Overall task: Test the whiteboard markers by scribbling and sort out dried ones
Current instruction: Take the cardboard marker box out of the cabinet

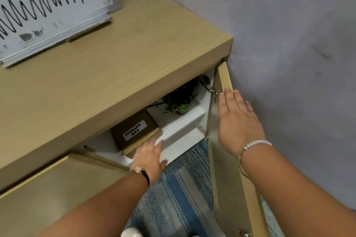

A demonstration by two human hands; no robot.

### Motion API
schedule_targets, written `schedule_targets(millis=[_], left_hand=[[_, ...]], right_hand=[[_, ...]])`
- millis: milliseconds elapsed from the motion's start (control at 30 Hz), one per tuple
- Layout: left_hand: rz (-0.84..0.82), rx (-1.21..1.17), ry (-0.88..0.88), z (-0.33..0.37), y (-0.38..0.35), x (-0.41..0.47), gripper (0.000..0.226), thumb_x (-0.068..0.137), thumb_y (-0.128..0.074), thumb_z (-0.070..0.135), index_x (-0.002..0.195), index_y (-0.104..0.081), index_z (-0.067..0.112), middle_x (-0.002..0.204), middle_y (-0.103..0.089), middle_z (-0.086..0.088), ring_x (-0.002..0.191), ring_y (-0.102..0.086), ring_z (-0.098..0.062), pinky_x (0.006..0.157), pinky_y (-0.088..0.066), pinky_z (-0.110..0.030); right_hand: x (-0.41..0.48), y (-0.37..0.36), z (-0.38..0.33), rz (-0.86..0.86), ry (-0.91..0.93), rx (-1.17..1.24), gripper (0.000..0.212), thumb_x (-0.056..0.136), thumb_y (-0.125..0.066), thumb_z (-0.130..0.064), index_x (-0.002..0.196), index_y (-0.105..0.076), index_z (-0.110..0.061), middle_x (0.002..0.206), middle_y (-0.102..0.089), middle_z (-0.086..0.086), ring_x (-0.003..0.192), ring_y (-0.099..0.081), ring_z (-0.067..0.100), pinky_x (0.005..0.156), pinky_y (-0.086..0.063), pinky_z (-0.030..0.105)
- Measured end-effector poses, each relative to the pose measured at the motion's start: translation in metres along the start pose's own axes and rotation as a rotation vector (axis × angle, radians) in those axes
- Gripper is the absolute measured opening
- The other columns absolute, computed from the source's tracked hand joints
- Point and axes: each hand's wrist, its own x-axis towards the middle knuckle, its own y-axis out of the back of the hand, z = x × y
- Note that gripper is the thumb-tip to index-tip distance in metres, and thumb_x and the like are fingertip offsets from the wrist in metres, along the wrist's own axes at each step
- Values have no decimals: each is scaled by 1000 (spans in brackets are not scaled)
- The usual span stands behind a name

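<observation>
A long light-wood laminate cabinet (134,54) is occupying most of the view, and a grey-white whiteboard (63,23) is sitting on its top at the upper left, carrying several rows of dark, solid black zigzag scribbles. The right-hand wood cabinet door (224,75) is standing swung wide, and the left-hand door (57,188) is hanging partly ajar. A white inner shelf (185,123) is showing between them. On it, a brown cardboard box with a white label reading MARKER BOX (134,131) is sitting with its lid down, well apart from a small green potted plant (179,104) further back. The right hand (237,119) is lying flat against the open right door, fingers straight, gripping nothing. The left hand (150,158) is reaching with fingers spread and extended at the front corner of the box; it is holding nothing, and blur is preventing confirmation of contact. No marker is showing anywhere; any are presumably inside the box. Judgement: the scribbles are indicating that testing has been carried out, and every visible line is reading as good ink. No separate group of dried markers is in evidence, so the sorting cannot be verified. Whether the box is going in or coming out cannot be determined.
</observation>
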Motion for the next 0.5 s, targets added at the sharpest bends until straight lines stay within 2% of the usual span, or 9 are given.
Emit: schedule_targets(millis=[67, 133, 200, 267, 400, 500], left_hand=[[-56, 92, 121, -21, -10, 30, 78, 91, -47, 52, 152, -9, 20, 158, -10, -7, 143, -16, -26, 117, -17, -41], [-120, 134, 219, -38, -21, 55, 82, 90, -49, 54, 151, -9, 16, 154, -22, -10, 139, -26, -28, 113, -25, -41], [-187, 102, 292, -50, -29, 71, 81, 88, -53, 54, 149, -15, 15, 149, -32, -10, 134, -35, -28, 108, -32, -40], [-238, 68, 338, -58, -40, 81, 82, 87, -55, 55, 148, -18, 16, 148, -34, -10, 133, -37, -29, 107, -34, -40], [-240, 15, 374, -69, -60, 86, 103, 85, -59, 50, 150, 13, 19, 159, -5, -9, 143, -20, -31, 112, -27, -44], [-178, 4, 321, -67, -72, 79, 103, 85, -59, 49, 150, 14, 19, 160, 5, -5, 146, -4, -29, 117, -17, -45]], right_hand=[[1, -2, -2, 20, -6, -1, 70, 88, -22, -5, 148, 16, -7, 155, 22, 9, 144, 16, 25, 116, 2, 40], [3, -6, -5, 39, -14, -6, 69, 88, -21, -7, 148, 13, -7, 156, 21, 10, 144, 15, 26, 117, 0, 42], [3, -7, -9, 44, -21, -7, 68, 88, -19, -9, 149, 10, -7, 156, 20, 9, 144, 15, 26, 118, -2, 44], [3, -8, -10, 49, -24, -14, 67, 89, -19, -11, 150, 8, -7, 157, 18, 9, 144, 15, 27, 118, -3, 44], [3, -7, -11, 56, -23, -25, 67, 88, -21, -12, 150, 5, -8, 157, 17, 8, 144, 14, 28, 118, -3, 45], [2, -7, -13, 60, -26, -27, 66, 90, -22, -13, 151, 4, -9, 157, 16, 7, 144, 14, 27, 118, -4, 44]])
